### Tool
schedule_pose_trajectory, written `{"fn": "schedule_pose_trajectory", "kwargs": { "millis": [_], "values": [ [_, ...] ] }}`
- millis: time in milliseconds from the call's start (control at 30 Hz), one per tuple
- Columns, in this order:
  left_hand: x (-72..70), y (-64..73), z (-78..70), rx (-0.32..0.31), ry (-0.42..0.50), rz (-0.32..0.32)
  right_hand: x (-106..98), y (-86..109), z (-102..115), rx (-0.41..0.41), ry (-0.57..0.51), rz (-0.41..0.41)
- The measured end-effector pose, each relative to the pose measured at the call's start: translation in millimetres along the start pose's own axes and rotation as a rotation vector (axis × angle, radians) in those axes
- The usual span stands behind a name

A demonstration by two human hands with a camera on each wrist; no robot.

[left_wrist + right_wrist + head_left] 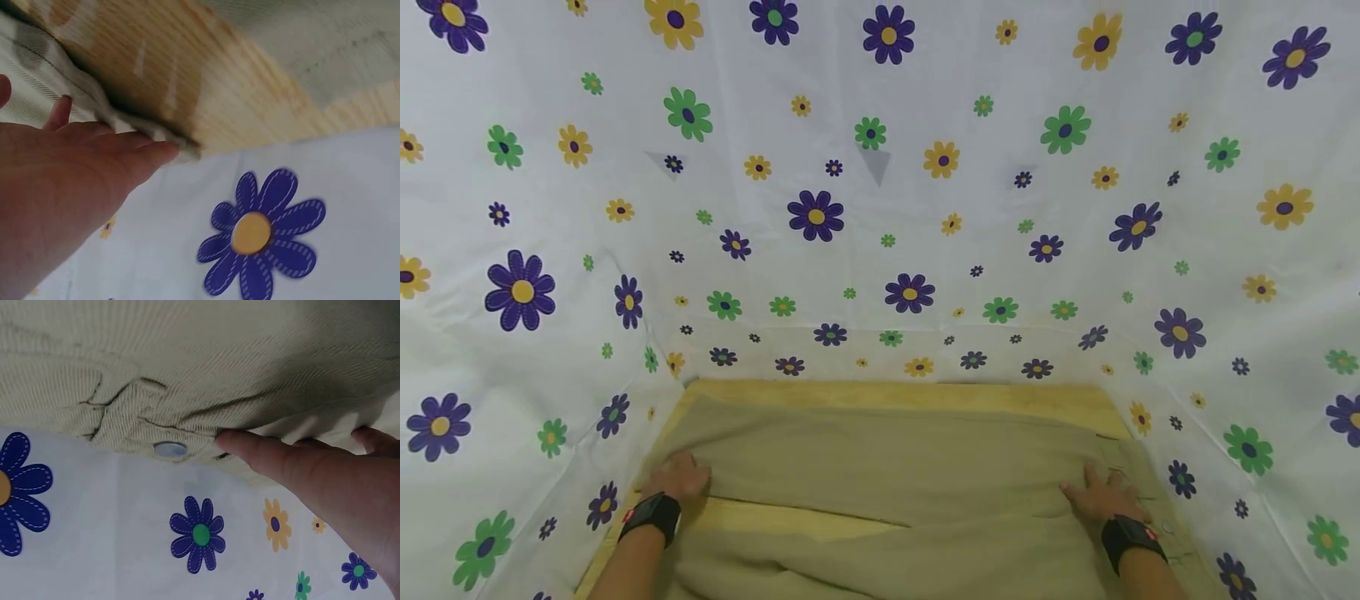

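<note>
Khaki trousers (880,467) lie spread across a wooden board, legs towards the left and waistband towards the right. My left hand (679,482) rests on the end of the far leg, its fingers extended over the cloth near the hem (81,81). Over at the waist end, my right hand (1103,498) lies spread on the fabric. In the right wrist view its fingertips touch the cloth beside a metal button (170,449) and belt loops. Between the two legs a strip of wood shows. Small creases run across the near leg, whose lower part is cut off by the frame.
The pale wooden board (895,393) has its far edge against a white sheet (850,275) printed with purple, green and yellow flowers. This sheet rises at the back and along both sides. Each wrist wears a black band (655,515).
</note>
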State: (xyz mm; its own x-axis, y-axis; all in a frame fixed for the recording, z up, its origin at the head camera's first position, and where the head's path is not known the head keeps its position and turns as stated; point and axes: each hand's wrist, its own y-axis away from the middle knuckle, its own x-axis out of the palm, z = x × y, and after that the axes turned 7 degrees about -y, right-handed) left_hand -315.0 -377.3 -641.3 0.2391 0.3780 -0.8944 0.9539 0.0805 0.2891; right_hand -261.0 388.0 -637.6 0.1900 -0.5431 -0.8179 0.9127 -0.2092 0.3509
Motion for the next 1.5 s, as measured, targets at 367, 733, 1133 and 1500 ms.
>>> {"fn": "schedule_pose_trajectory", "kwargs": {
  "millis": [367, 733, 1133, 1500],
  "values": [
    [36.2, -2.2, 30.4, 0.052, 0.021, -0.083, 13.0, 0.2, -3.4, 0.015, -0.006, -0.001],
    [65.2, 51.7, 17.4, 0.196, 0.029, -0.134, 13.0, 28.8, -42.3, -0.204, -0.102, -0.09],
    [45.3, 130.8, -58.7, 0.339, 0.089, -0.277, 5.1, 105.2, -63.6, 0.079, -0.167, -0.415],
    [89.7, 190.8, -64.8, 0.351, 0.031, -0.495, 23.4, 126.2, -82.6, 0.209, -0.129, -0.372]
  ]
}}
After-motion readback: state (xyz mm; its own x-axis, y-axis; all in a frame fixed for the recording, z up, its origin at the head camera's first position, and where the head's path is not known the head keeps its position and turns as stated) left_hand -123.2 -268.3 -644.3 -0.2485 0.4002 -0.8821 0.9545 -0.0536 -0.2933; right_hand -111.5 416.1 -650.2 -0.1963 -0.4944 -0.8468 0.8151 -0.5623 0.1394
